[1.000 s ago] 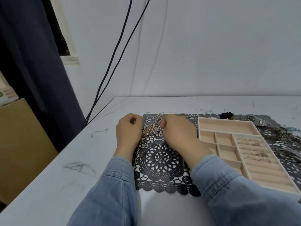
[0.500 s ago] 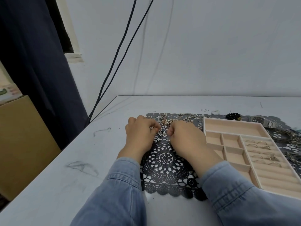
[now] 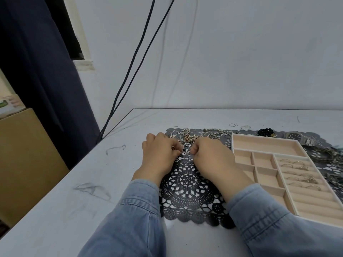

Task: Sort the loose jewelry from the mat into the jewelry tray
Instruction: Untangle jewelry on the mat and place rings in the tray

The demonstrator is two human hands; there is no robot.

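A black lace mat point(image 3: 187, 182) lies on the white table. At its far end sits a tangle of gold and silver chains point(image 3: 188, 138). My left hand point(image 3: 159, 154) and my right hand point(image 3: 211, 156) are side by side over the mat, fingers curled, each pinching a part of a thin chain with a small dark bead point(image 3: 184, 150) between them. To the right stands the beige jewelry tray point(image 3: 259, 143), with several rings point(image 3: 297, 173) in its ring rolls; the other compartments show nothing inside.
A black bead bracelet point(image 3: 265, 132), a metal watch point(image 3: 298, 138) and dark bangles point(image 3: 326, 154) lie beyond and right of the tray. Small loose rings point(image 3: 232, 125) lie on the table behind the mat. Two black cables point(image 3: 133, 71) hang down the wall. A cardboard box point(image 3: 27, 154) stands at left.
Both hands have drawn closer together and a little toward me, pulling a chain out of the tangle. The view has shifted slightly left.
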